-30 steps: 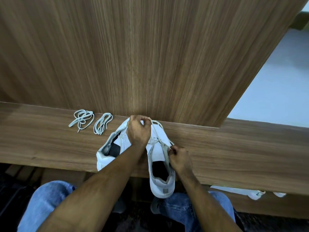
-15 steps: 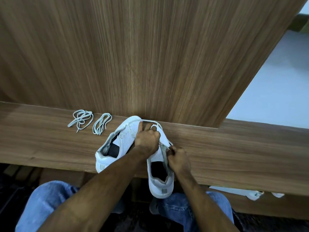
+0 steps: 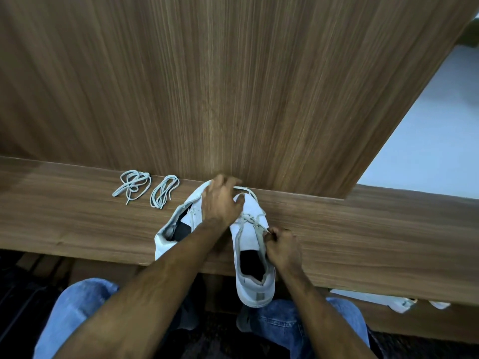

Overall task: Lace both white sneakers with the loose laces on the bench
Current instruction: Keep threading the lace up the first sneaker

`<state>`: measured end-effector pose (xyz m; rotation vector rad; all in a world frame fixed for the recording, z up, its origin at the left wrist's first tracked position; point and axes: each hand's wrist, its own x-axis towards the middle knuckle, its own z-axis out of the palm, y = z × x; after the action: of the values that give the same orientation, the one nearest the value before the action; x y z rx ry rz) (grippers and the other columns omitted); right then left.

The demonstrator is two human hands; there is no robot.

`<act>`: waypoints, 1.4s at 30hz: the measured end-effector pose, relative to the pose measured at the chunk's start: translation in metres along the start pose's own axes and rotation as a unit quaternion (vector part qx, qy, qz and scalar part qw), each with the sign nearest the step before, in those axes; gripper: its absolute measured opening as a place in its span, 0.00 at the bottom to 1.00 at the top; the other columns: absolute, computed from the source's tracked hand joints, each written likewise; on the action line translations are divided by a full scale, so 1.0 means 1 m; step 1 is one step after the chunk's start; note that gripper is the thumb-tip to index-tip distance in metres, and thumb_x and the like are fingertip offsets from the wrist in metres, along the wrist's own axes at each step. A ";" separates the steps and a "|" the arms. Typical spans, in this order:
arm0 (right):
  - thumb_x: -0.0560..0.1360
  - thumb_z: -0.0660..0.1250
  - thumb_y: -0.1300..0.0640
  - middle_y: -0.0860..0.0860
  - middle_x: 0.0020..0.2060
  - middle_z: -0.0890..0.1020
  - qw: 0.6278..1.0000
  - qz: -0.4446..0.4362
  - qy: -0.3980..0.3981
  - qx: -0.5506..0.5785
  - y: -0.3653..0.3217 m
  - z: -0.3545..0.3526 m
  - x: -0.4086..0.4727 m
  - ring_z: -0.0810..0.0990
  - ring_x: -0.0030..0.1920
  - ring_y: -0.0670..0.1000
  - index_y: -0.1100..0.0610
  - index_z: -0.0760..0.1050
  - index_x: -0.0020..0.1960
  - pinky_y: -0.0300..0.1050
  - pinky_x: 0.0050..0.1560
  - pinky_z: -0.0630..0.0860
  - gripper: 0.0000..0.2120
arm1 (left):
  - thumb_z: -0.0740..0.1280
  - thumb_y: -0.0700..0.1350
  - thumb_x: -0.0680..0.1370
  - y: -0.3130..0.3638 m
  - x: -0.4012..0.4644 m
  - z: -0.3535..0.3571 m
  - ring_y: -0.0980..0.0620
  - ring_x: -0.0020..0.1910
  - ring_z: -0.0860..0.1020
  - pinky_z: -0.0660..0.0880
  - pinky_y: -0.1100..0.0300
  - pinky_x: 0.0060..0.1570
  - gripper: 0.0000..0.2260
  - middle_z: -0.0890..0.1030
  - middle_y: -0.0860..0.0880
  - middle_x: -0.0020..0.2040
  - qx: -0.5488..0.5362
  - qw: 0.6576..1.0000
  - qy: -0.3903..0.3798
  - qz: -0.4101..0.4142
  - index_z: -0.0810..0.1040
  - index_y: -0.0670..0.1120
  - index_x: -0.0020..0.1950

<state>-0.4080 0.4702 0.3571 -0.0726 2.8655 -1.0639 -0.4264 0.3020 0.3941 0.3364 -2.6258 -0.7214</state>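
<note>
White lace end (image 3: 266, 230) is getting pinched in my right hand (image 3: 283, 248), fingers curled tight, beside the eyelets of the right sneaker (image 3: 252, 257), whose heel is hanging over the bench (image 3: 363, 242) edge. My left hand (image 3: 221, 200) is lying over both toes, fingers bent down near a lace loop (image 3: 243, 191); grip blurred, cannot tell. Left sneaker (image 3: 178, 226) is sitting angled, touching the other. Two loose laces (image 3: 134, 185) (image 3: 163, 190) are lying coiled further left. Wood panel (image 3: 233, 86) is standing behind.
</note>
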 end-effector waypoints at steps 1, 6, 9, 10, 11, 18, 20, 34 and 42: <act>0.78 0.62 0.55 0.55 0.41 0.83 1.000 0.000 0.000 -0.002 -0.001 0.000 0.000 0.80 0.42 0.56 0.56 0.80 0.44 0.41 0.37 0.64 0.10 | 0.67 0.51 0.75 0.001 -0.004 0.006 0.48 0.65 0.70 0.64 0.49 0.66 0.15 0.73 0.50 0.61 0.042 0.997 -0.055 0.027 0.78 0.52 0.61; 0.77 0.62 0.55 0.55 0.41 0.84 1.000 0.005 -0.002 -0.009 0.000 0.001 0.001 0.80 0.43 0.58 0.55 0.80 0.44 0.41 0.38 0.65 0.09 | 0.62 0.47 0.78 0.016 -0.017 0.026 0.47 0.71 0.64 0.50 0.42 0.73 0.16 0.73 0.46 0.66 0.236 0.952 -0.188 0.058 0.74 0.45 0.65; 0.77 0.62 0.55 0.55 0.40 0.83 1.000 0.011 0.001 -0.006 0.000 0.001 0.001 0.80 0.42 0.58 0.55 0.79 0.43 0.42 0.38 0.67 0.09 | 0.59 0.46 0.78 0.022 -0.018 0.025 0.48 0.70 0.65 0.47 0.41 0.73 0.16 0.73 0.48 0.65 0.277 0.942 -0.156 0.107 0.74 0.45 0.65; 0.76 0.62 0.55 0.55 0.40 0.83 1.000 0.010 0.002 -0.001 0.001 0.001 0.001 0.80 0.43 0.59 0.55 0.79 0.42 0.43 0.38 0.68 0.09 | 0.59 0.47 0.79 0.022 -0.017 0.021 0.49 0.69 0.66 0.47 0.41 0.73 0.15 0.73 0.49 0.65 0.264 0.948 -0.138 0.113 0.74 0.46 0.64; 0.76 0.62 0.56 0.56 0.41 0.83 1.000 0.009 0.003 0.002 0.001 0.002 0.001 0.80 0.43 0.59 0.56 0.78 0.42 0.43 0.38 0.68 0.09 | 0.58 0.47 0.79 0.023 -0.015 0.017 0.50 0.67 0.68 0.47 0.42 0.74 0.14 0.73 0.50 0.63 0.235 0.960 -0.107 0.107 0.76 0.46 0.62; 0.77 0.63 0.56 0.57 0.42 0.84 1.000 -0.004 0.008 0.009 0.004 0.000 0.002 0.81 0.45 0.59 0.57 0.80 0.45 0.42 0.38 0.65 0.09 | 0.66 0.47 0.76 0.032 0.031 -0.046 0.50 0.53 0.75 0.55 0.43 0.73 0.05 0.76 0.51 0.48 -0.100 0.965 0.238 -0.048 0.81 0.49 0.45; 0.78 0.63 0.56 0.57 0.44 0.84 1.000 -0.005 0.013 0.009 0.003 0.000 0.002 0.81 0.46 0.59 0.58 0.81 0.47 0.41 0.38 0.64 0.09 | 0.67 0.47 0.76 0.033 0.039 -0.055 0.50 0.57 0.74 0.58 0.43 0.71 0.05 0.76 0.51 0.52 -0.094 0.972 0.208 -0.059 0.81 0.50 0.48; 0.77 0.62 0.55 0.56 0.44 0.84 1.000 -0.004 0.006 -0.001 0.003 0.001 0.002 0.81 0.46 0.59 0.56 0.80 0.47 0.41 0.39 0.66 0.09 | 0.60 0.45 0.78 0.019 -0.015 0.024 0.48 0.74 0.59 0.47 0.42 0.73 0.17 0.71 0.46 0.68 0.260 0.948 -0.166 0.081 0.72 0.42 0.66; 0.78 0.61 0.56 0.54 0.41 0.83 1.000 -0.004 0.001 0.004 0.002 0.002 0.001 0.78 0.39 0.53 0.56 0.80 0.45 0.41 0.37 0.64 0.09 | 0.63 0.46 0.77 0.012 0.003 0.001 0.49 0.71 0.63 0.43 0.39 0.74 0.17 0.66 0.48 0.67 0.258 0.943 -0.185 0.101 0.72 0.48 0.66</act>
<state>-0.4086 0.4707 0.3544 -0.0818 2.8659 -1.0764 -0.4309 0.3121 0.4006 0.0670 -3.1259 -0.0087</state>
